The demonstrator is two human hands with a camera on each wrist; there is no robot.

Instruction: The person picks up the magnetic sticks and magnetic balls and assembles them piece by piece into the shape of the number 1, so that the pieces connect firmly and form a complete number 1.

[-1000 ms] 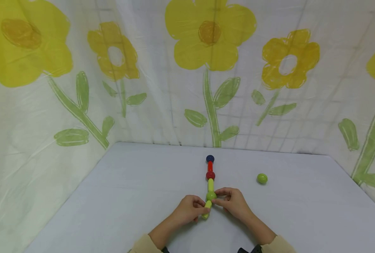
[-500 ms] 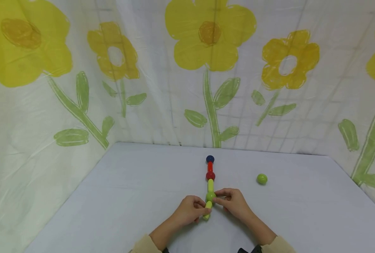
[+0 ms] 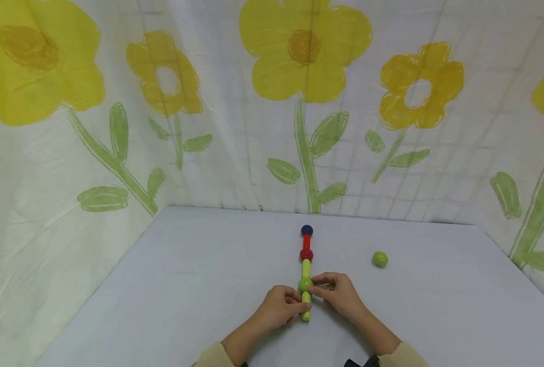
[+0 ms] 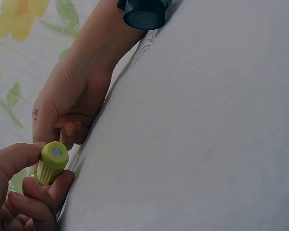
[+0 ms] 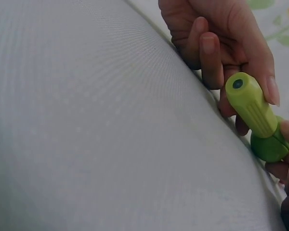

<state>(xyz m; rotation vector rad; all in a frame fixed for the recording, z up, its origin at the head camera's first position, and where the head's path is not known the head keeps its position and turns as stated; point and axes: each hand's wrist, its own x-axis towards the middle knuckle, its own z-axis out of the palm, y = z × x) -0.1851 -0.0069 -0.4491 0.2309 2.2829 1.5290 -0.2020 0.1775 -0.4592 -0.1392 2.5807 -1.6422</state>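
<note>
A chain of balls and rods runs straight away from me on the table: a blue ball, a red rod, a red ball, a lime rod, a green ball and a near lime rod. My left hand pinches the near rod between thumb and fingers. Thumb and forefinger of my right hand grip the green ball from the right. In the right wrist view the near rod meets the green ball; a small round disc shows in its free end.
A loose green ball lies on the white-covered table, right of the chain. Behind the table's far edge hangs a white curtain with painted yellow flowers. A dark device sits on the right wrist.
The near rod has swung to the right with my left hand, from a slant into line with the chain. The chain's far end has shifted slightly right. My right hand keeps its place.
</note>
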